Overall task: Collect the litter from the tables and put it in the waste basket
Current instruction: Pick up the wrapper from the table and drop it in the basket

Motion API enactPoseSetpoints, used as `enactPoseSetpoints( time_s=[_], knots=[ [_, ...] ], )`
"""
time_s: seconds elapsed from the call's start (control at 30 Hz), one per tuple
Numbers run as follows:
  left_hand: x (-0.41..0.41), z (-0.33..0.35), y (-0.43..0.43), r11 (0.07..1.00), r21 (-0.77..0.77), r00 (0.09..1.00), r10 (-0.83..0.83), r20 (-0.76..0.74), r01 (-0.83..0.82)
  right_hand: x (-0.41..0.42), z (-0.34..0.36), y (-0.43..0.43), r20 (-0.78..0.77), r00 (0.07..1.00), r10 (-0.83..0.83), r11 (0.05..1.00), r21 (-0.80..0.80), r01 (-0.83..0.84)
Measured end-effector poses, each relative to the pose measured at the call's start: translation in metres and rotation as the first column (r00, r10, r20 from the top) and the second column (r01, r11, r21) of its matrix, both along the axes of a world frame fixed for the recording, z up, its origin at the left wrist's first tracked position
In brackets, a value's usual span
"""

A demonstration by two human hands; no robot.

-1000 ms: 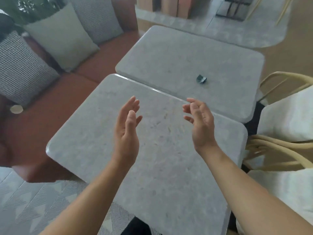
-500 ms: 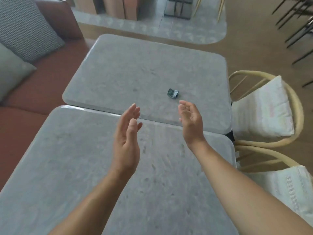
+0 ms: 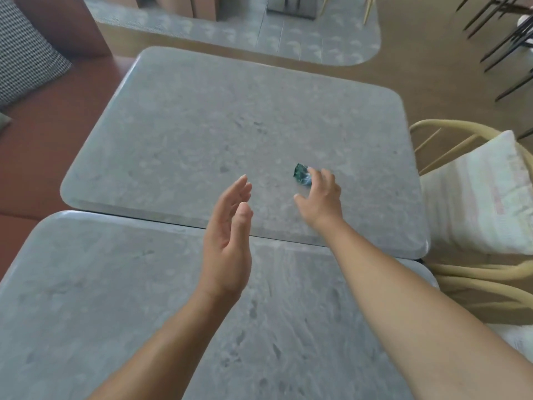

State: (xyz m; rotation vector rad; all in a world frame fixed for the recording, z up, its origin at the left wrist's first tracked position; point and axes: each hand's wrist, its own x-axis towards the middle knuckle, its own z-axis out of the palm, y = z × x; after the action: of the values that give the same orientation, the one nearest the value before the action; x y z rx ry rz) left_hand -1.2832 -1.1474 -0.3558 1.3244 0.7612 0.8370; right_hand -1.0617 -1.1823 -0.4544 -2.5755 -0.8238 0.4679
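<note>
- Just past the fingertips of the right hand [image 3: 321, 197], slightly to their left, lies a crumpled, shiny green wrapper [image 3: 301, 174]; it is small and blurred, but its long axis seems to run far-left to near-right.
- That hand's fingers are spread and loosely curved, thumb wide; contact with the wrapper is unclear.
- Left hand [image 3: 227, 235]: fingers straight, together, holding nothing.
- Wrapper rests on a mottled grey stone table [image 3: 230, 125] with rounded corners.

Head view, downward (near tables [image 3: 259, 111])

We see mottled grey tables [image 3: 219, 119], a dark green litter scrap [image 3: 300, 172], a rust-brown sofa [image 3: 37, 157] and a black-and-white checked cushion [image 3: 26, 53].
</note>
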Motion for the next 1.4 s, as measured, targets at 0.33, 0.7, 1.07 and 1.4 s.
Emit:
enactPoseSetpoints(
  time_s=[0.33,0.7,1.07,1.4],
  knots=[
    [0.006,-0.02,0.026,1.0,0.01,1.0,0.008,-0.022,-0.007,0.017,-0.022,0.032,0.089,0.955,0.284,0.932,-0.261,-0.253],
    [-0.013,-0.009,-0.001,0.999,-0.007,0.998,0.034,-0.055,-0.034,-0.036,-0.006,-0.021,-0.057,0.998,-0.032,0.98,0.195,0.043],
    [-0.046,0.012,-0.055,0.999,0.013,0.997,0.052,-0.064,-0.051,-0.07,-0.015,-0.062,0.084,0.912,0.402,0.89,-0.269,-0.367],
    [-0.065,0.035,-0.082,0.997,0.026,0.996,0.076,-0.046,-0.075,-0.097,-0.014,-0.102,0.047,0.949,0.312,0.93,-0.218,-0.295]
  ],
)
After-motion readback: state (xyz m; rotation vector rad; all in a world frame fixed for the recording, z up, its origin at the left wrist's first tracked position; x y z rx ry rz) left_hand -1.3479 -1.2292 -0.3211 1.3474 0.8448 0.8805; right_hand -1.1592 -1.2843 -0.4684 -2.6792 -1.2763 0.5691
